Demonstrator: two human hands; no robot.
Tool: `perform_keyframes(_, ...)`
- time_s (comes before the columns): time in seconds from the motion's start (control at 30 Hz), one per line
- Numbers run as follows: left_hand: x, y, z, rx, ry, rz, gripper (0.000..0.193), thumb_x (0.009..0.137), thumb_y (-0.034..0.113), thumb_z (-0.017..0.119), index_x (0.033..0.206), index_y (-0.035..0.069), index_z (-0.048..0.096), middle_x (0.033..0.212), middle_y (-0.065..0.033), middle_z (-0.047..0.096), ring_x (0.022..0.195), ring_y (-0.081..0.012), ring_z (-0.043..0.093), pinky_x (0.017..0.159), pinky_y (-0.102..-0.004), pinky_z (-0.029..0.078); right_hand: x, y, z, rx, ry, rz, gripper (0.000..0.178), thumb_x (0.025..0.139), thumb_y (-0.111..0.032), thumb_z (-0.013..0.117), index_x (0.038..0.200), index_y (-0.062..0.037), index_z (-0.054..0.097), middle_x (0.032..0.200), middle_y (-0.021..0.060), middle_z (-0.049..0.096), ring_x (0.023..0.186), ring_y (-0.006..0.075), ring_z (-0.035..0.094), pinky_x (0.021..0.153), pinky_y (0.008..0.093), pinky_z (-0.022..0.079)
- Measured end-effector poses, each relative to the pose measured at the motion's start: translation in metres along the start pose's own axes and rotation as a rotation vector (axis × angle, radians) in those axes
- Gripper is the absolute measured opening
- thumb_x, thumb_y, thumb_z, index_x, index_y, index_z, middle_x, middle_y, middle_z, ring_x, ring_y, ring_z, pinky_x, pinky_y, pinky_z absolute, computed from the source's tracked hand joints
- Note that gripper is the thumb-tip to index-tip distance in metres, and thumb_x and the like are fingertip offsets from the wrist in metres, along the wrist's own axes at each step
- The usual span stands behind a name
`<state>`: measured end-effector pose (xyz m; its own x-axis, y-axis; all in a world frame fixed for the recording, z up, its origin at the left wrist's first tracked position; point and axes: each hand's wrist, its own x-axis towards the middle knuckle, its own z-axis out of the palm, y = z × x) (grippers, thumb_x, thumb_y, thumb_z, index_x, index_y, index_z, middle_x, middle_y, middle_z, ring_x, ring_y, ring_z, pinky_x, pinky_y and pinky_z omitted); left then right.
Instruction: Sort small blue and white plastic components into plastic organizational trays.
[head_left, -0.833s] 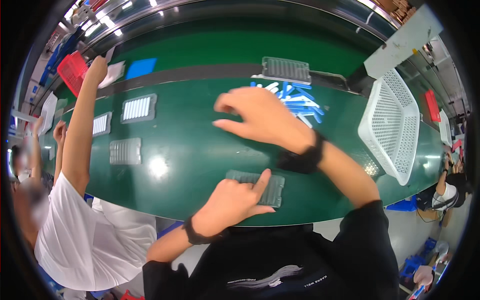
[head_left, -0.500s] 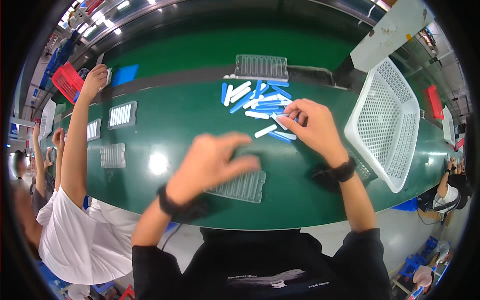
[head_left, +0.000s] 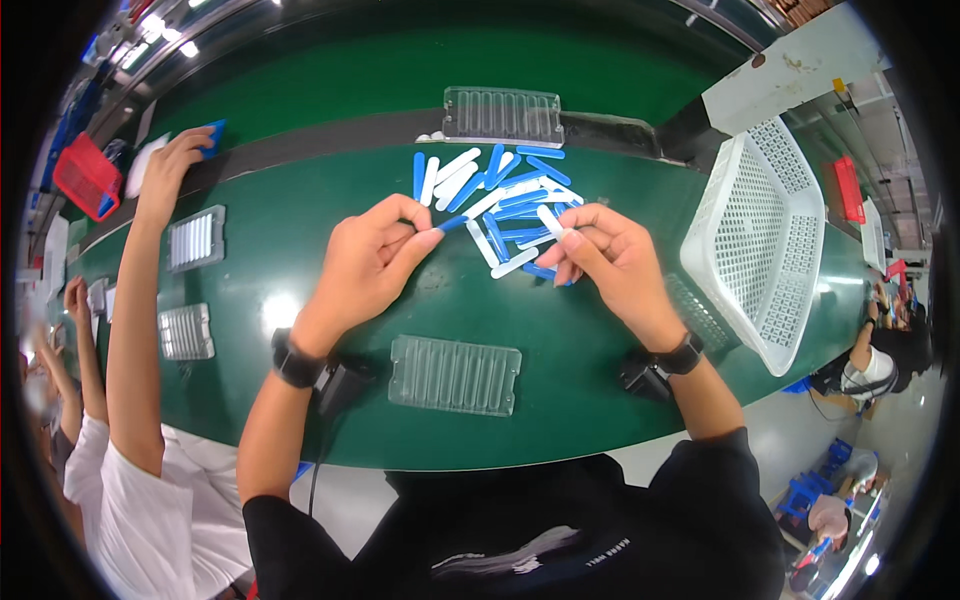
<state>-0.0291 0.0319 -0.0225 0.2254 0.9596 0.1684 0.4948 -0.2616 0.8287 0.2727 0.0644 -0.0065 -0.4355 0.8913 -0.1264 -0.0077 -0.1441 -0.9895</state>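
Between the thumb and forefinger of my left hand (head_left: pixel 372 252) is a small blue stick (head_left: pixel 454 223) with rounded ends, pinched at the left side of a loose pile. My right hand (head_left: pixel 618 258) pinches a white stick (head_left: pixel 548 220) of the same shape at the pile's right side. Blue and white sticks (head_left: pixel 522 200) lie crosswise in that pile on the green table. Nearer to me, between my wrists, rests a clear plastic tray (head_left: pixel 455 375) with parallel grooves and no sticks in it.
Beyond the pile lies another clear grooved tray (head_left: pixel 502 116). A white perforated basket (head_left: pixel 752 245) stands at the right. On the left, a co-worker's arm (head_left: pixel 140 300) reaches across the table beside a tray filled with white sticks (head_left: pixel 197 239) and a red basket (head_left: pixel 87 176).
My left hand has moved up from over the near tray to the pile and taken a blue stick. My right hand now lifts a white stick. The co-worker's hand has shifted.
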Motion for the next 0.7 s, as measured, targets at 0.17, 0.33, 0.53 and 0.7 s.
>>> perform_keyframes(0.17, -0.001, 0.004, 0.001, -0.224, 0.002, -0.18, 0.01, 0.101, 0.008, 0.071, 0.096, 0.004, 0.064, 0.059, 0.0096, 0.034, 0.058, -0.0013, 0.026, 0.054, -0.0252, 0.019, -0.006, 0.01, -0.005, -0.055, 0.037, -0.105, 0.011, 0.101, -0.006, 0.071, 0.109, 0.002, 0.073, 0.099, 0.0094, 0.075, 0.085, 0.0112, 0.069, 0.076, 0.0263, 0.056)
perform_keyframes(0.33, 0.0, 0.0, 0.003, -0.126, 0.025, -0.113, 0.013, 0.094, 0.01, 0.08, 0.09, 0.005, 0.069, 0.056, 0.004, 0.027, 0.053, -0.0063, 0.023, 0.051, -0.0288, 0.019, -0.004, 0.007, -0.008, -0.123, 0.076, -0.246, 0.019, 0.093, 0.008, 0.076, 0.111, 0.0046, 0.075, 0.107, 0.0125, 0.074, 0.096, 0.0159, 0.072, 0.088, 0.0298, 0.06)
perform_keyframes(0.53, 0.001, 0.004, 0.001, -0.058, -0.016, -0.104, 0.007, 0.095, 0.005, 0.078, 0.092, 0.002, 0.072, 0.058, 0.0085, 0.028, 0.055, -0.0023, 0.022, 0.053, -0.0268, 0.016, -0.005, 0.013, -0.009, -0.062, 0.079, -0.166, 0.026, 0.092, 0.007, 0.077, 0.117, 0.0037, 0.073, 0.111, 0.0106, 0.075, 0.096, 0.0139, 0.073, 0.085, 0.0275, 0.06)
perform_keyframes(0.7, -0.002, 0.006, -0.004, -0.236, -0.089, -0.276, 0.009, 0.097, 0.005, 0.076, 0.098, -0.004, 0.076, 0.059, 0.0116, 0.035, 0.057, 0.0, 0.025, 0.053, -0.0252, 0.018, -0.003, 0.01, -0.008, -0.103, 0.051, -0.145, 0.028, 0.09, 0.007, 0.079, 0.117, 0.0052, 0.073, 0.105, 0.0088, 0.077, 0.092, 0.0112, 0.073, 0.079, 0.0237, 0.058)
